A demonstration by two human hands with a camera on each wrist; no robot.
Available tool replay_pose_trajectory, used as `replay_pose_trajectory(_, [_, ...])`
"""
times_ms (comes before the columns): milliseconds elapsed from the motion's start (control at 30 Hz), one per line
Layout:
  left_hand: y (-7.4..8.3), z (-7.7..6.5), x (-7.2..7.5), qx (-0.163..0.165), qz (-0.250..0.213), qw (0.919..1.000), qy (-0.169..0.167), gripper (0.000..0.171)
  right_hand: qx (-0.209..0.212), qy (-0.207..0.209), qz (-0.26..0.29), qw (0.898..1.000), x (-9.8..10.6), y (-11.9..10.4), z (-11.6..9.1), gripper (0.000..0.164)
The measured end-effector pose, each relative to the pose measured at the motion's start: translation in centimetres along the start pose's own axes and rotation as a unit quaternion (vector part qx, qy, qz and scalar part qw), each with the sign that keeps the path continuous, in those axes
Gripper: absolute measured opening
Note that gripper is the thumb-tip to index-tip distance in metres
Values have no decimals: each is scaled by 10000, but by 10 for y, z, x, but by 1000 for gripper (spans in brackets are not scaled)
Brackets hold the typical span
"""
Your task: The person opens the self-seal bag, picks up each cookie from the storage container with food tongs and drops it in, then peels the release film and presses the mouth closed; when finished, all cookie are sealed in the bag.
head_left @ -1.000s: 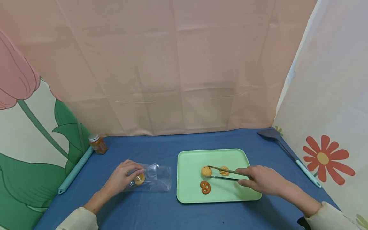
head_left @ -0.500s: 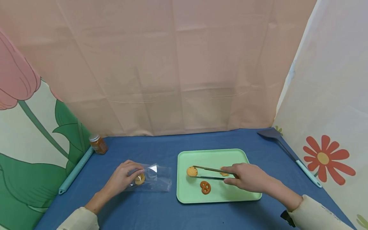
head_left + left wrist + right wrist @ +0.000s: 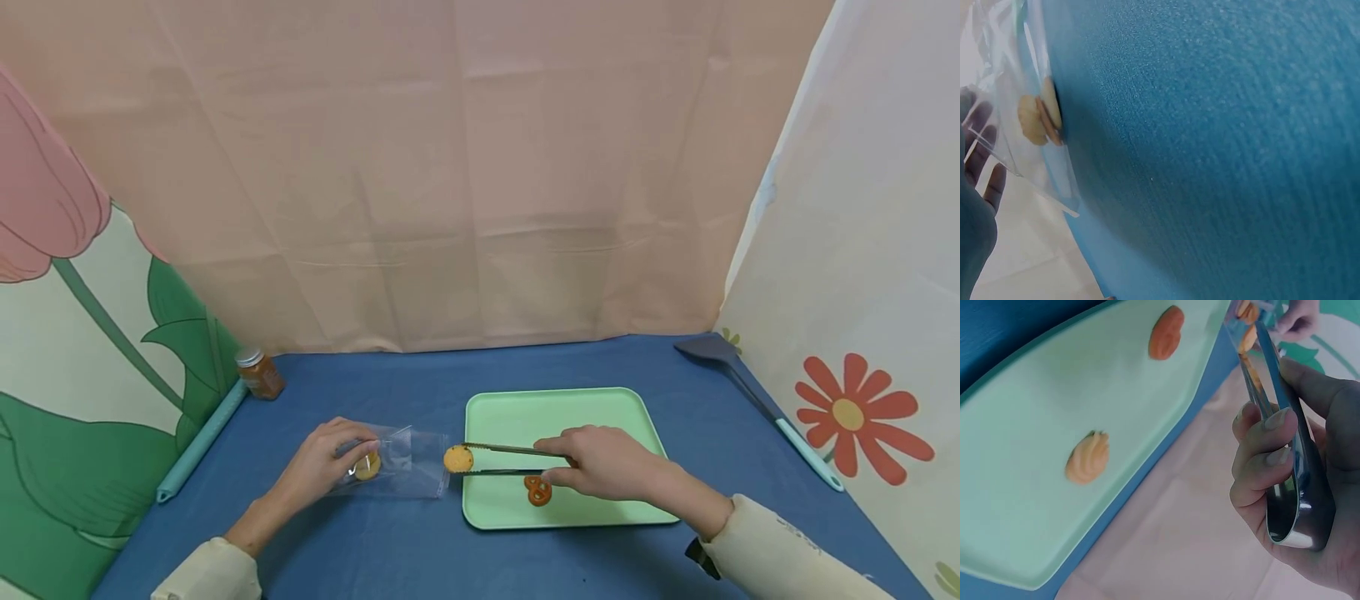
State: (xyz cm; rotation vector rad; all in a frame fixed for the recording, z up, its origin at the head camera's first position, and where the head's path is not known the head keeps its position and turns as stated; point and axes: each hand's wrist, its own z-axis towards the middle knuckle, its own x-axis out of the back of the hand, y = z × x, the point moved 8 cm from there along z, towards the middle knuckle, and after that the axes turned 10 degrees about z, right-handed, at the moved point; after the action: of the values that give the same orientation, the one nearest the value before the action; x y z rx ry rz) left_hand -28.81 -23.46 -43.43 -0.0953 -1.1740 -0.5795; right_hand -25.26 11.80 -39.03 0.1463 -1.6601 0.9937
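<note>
My left hand (image 3: 333, 462) pinches one side of a clear plastic bag (image 3: 420, 471). Inside it, the left wrist view shows several baked pieces, including a round cookie (image 3: 1032, 120). My right hand (image 3: 600, 462) grips metal tongs (image 3: 1285, 419), whose tips hold a round speckled cookie (image 3: 458, 458) beside the bag's right end, past the left edge of the green tray (image 3: 570, 404). A pretzel-shaped biscuit (image 3: 538, 493) lies on the tray below the tongs. Also on the tray is a swirled cookie (image 3: 1088, 457), hidden in the head view by my right hand.
A small jar (image 3: 260, 375) with a metal lid stands at the back left, by a rolled teal tube (image 3: 201, 442). A spatula (image 3: 742, 387) with a dark blade lies along the right. Blue cloth (image 3: 390, 550) covers the table, with a wall behind.
My right hand has moved left with the tongs, carrying the round cookie from above the tray to the bag's side. My left hand has stayed at the bag.
</note>
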Motion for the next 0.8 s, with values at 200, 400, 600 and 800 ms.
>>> replay_pose_trajectory(200, [0,2,2,-24,-7,10000,64,10,67,-25,-79,9999,-6,-8,14,41])
replay_pose_trajectory(400, [0,2,0,72,-76,9999,-20,9,-73,-189,-122,9997,-15,-12,28,41])
replay_pose_trajectory(600, [1,0,-2,80,-128,9999,-13,9,-211,-276,-109,9993,-28,-15,43,41])
replay_pose_trajectory(800, [2,-2,-3,50,-127,9999,44,8,-288,-384,-55,9988,-47,-18,59,43])
